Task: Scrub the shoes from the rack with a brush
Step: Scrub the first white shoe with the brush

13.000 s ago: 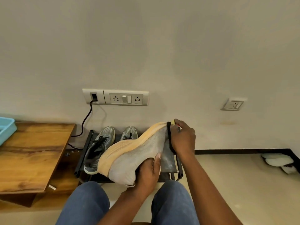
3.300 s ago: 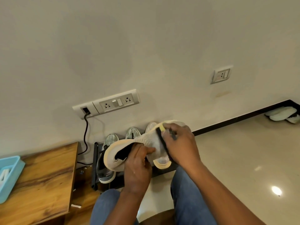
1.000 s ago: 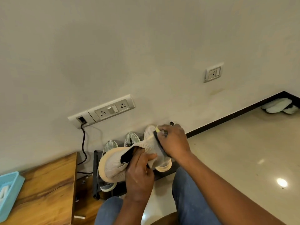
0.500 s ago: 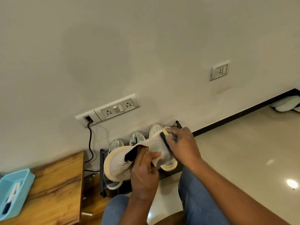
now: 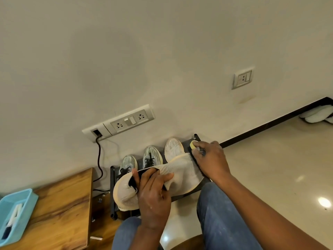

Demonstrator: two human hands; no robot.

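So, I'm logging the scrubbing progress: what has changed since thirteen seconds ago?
The knit shoe has been turned: its sole faced up then, and now its upper and opening do. The left hand moved from the toe to the collar, thumb inside. The right hand still grips the brush at the shoe's far end. The grey pair stays on the rack.

Soft, even indoor light fills a dim, warm-toned room. A ceiling lamp's glare spot [image 5: 324,202] glints on the glossy floor [image 5: 270,159] at near right. The black cable [image 5: 99,159] casts a faint shadow on the wall [image 5: 162,51]. Wide-angle distortion tilts the skirting and sockets; detail stays slightly soft throughout.
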